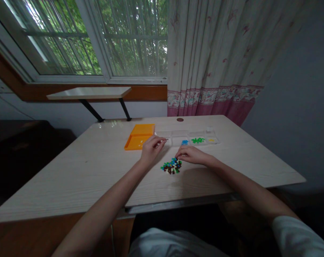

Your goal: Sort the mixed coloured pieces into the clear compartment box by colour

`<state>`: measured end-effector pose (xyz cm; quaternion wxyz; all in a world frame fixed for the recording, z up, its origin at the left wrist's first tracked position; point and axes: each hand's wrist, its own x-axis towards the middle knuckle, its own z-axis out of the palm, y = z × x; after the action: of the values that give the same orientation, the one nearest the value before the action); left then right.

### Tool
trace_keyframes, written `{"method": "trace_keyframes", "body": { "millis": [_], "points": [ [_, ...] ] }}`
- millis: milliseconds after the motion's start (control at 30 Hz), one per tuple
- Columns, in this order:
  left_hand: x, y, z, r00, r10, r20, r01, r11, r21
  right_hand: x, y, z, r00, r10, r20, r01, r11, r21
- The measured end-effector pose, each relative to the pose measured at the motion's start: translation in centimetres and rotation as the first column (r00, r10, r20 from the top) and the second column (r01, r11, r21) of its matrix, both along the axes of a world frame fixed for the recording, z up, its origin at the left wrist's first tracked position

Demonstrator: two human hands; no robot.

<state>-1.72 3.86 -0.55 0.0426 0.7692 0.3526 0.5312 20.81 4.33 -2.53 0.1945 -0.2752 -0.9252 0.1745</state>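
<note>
Our left hand (151, 146) and right hand (191, 155) look nearly pinched, contents unclear; the small pieces (173, 166) seem light, stiff, best gripped edgewise.

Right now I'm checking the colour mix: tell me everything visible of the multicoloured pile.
The pile is a loose heap of small, plastic-looking pieces in green, blue, dark brown and cream, lying on the pale table in front of the clear tray. The right hand is at its far right edge; whether it grips a piece is unclear.

No readable lettering, no legible label or brand, no number or sign made out
</note>
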Motion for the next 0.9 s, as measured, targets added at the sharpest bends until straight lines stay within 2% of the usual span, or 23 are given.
{"method": "trace_keyframes", "body": {
  "millis": [133,233,300,367,433,500,600,733,800,900],
  "points": [
    [-0.1,0.1,0.0,1.000,0.004,-0.018,-0.004,1.000,-0.022,-0.1,0.0,0.1,1.000,0.002,-0.005,-0.002,1.000,0.004],
    [-0.3,0.6,-0.4,0.993,0.091,-0.072,-0.097,0.992,-0.085,-0.1,-0.2,0.3,1.000,0.024,-0.012,-0.024,1.000,-0.012],
    [-0.5,1.2,-0.9,0.970,0.203,-0.136,-0.224,0.961,-0.162,-0.1,-0.3,0.3,0.999,0.035,-0.011,-0.036,0.999,-0.030],
    [-0.8,1.9,-1.4,0.930,0.297,-0.215,-0.346,0.905,-0.246,-0.1,-0.3,0.3,1.000,0.028,-0.006,-0.028,0.999,-0.043],
    [-1.1,2.5,-1.9,0.900,0.328,-0.287,-0.411,0.859,-0.305,0.0,-0.3,0.2,1.000,0.008,-0.004,-0.008,0.999,-0.049],
    [-1.4,2.9,-2.1,0.891,0.313,-0.328,-0.418,0.849,-0.325,0.0,-0.2,0.1,1.000,-0.013,-0.012,0.012,0.998,-0.058],
    [-1.6,3.0,-2.2,0.916,0.240,-0.322,-0.338,0.894,-0.295,0.0,-0.2,0.2,0.997,-0.062,-0.045,0.058,0.995,-0.082],
    [-1.0,2.0,-1.9,0.945,-0.013,-0.326,-0.065,0.972,-0.225,-0.3,-0.2,0.2,0.968,-0.201,-0.148,0.181,0.974,-0.134],
    [-0.4,1.3,-1.6,0.929,-0.127,-0.347,0.058,0.977,-0.203,-0.7,-0.2,0.1,0.946,-0.253,-0.202,0.216,0.958,-0.186],
    [0.4,0.4,-1.4,0.913,-0.202,-0.355,0.149,0.974,-0.171,-1.2,-0.1,-0.3,0.918,-0.290,-0.271,0.216,0.937,-0.273]
  ]
}}
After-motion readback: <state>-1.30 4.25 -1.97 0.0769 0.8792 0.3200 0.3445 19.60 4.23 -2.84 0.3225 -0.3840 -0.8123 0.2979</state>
